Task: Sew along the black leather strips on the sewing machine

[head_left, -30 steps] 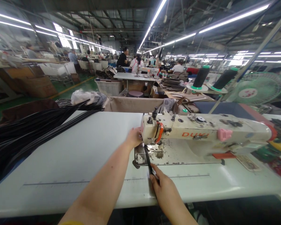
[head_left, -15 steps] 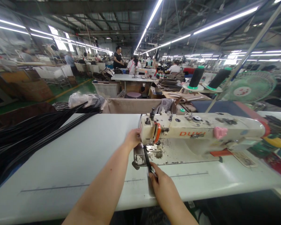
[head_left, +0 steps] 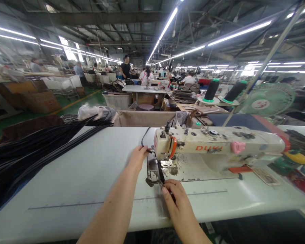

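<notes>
A cream sewing machine (head_left: 218, 145) stands on a white table (head_left: 86, 176). A narrow black strip (head_left: 159, 172) runs under its presser foot toward me, and its far end curves out behind the machine head. My right hand (head_left: 176, 203) pinches the near end of the strip in front of the needle plate. My left hand (head_left: 137, 158) holds the strip just left of the machine head.
A big bundle of long black strips (head_left: 27, 152) lies across the table's left side. Two dark thread cones (head_left: 223, 91) and a green fan (head_left: 268, 100) stand behind the machine. Other workers and tables fill the hall beyond. A plastic bag (head_left: 91, 111) lies behind the table.
The strip has fed through, its far end now showing behind the machine head. My left hand slid back and left from the head; my right hand moved closer to the needle plate.
</notes>
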A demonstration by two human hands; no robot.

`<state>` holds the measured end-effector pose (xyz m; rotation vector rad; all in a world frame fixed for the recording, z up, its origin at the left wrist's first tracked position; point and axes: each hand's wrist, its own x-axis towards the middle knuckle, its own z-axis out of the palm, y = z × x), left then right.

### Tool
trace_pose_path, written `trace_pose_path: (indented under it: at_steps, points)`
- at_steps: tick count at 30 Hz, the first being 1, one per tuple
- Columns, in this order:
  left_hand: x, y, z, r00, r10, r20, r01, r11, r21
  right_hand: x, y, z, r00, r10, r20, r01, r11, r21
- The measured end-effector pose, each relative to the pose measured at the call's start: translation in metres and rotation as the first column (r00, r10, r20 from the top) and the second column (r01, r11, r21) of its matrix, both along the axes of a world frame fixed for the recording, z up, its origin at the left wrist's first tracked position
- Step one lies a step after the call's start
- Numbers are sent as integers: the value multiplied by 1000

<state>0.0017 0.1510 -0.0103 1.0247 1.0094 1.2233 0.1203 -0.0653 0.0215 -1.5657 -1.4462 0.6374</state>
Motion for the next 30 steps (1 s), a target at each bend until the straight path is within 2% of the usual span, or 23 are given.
trace_pose_path:
  at_steps: [3, 5, 9, 13, 19, 22, 26, 30]
  points:
    - [-16, -16, 2, 992, 32, 120, -28, 999, -32, -8, 9, 1, 997, 48, -67, -48, 999, 2]
    - [-28, -28, 2, 986, 62, 153, -56, 998, -39, -14, 16, -1, 979, 52, -196, -69, 994, -84]
    - [-49, -53, 3, 980, 129, 150, -125, 992, -31, -26, 33, -11, 875, 6, -484, -174, 937, -302]
    - [-66, -75, 6, 976, 173, 133, -174, 985, -2, -35, 50, -16, 796, 12, -605, -256, 913, -318]
    - [-82, -104, 10, 976, 208, 60, -213, 974, 75, -47, 69, -9, 701, -19, -713, -325, 881, -343]
    - [-88, -115, 14, 979, 206, -8, -205, 976, 72, -54, 72, -3, 673, -6, -740, -362, 869, -337]
    - [-96, -128, 19, 978, 197, -65, -192, 979, 65, -61, 71, 5, 656, 44, -753, -416, 854, -313]
    - [-100, -138, 21, 972, 216, -91, -207, 974, 96, -66, 70, 7, 674, 110, -730, -442, 852, -280]
